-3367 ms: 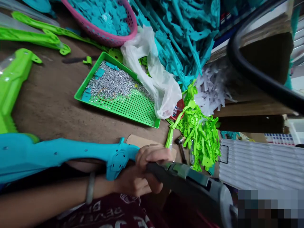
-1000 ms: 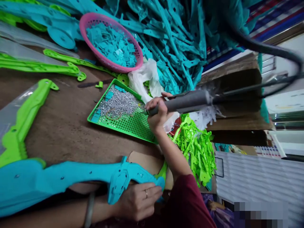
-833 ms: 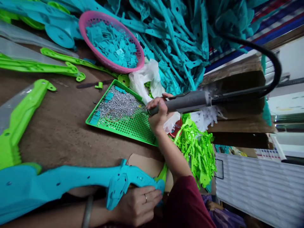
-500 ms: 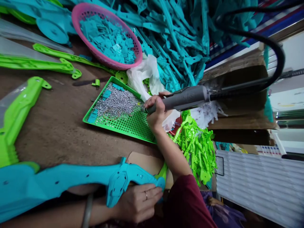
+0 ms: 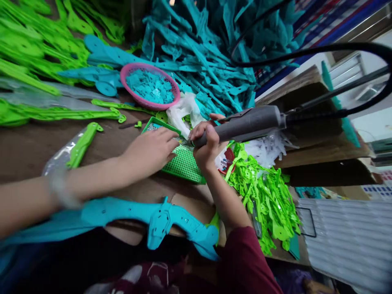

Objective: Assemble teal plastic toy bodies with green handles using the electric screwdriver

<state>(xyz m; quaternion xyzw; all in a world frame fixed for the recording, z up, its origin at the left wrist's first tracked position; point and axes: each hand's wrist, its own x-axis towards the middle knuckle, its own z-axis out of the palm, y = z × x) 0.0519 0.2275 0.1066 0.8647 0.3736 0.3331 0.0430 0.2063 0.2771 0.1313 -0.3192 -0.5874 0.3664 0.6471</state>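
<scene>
Brown tabletop (image 5: 105, 145) crowded with plastic parts, two bare hands above it.

Fingers held close together, the left hand (image 5: 151, 151) reaches over a green perforated plastic tray (image 5: 185, 165); whether they pinch anything, I cannot tell. The right hand (image 5: 206, 147) wraps round a grey cylindrical corded tool (image 5: 248, 125). Nearer the body lies a long teal moulded plastic part (image 5: 122, 210); beyond sits a round pink plastic basket (image 5: 150, 105).

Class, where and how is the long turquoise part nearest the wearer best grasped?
Probably grip the turquoise plastic part at its slim neck, right of the angular plate, from the wearer's side: that stretch looks narrow enough to wrap, its near edge is exposed, and the left forearm crowds the other end.
</scene>
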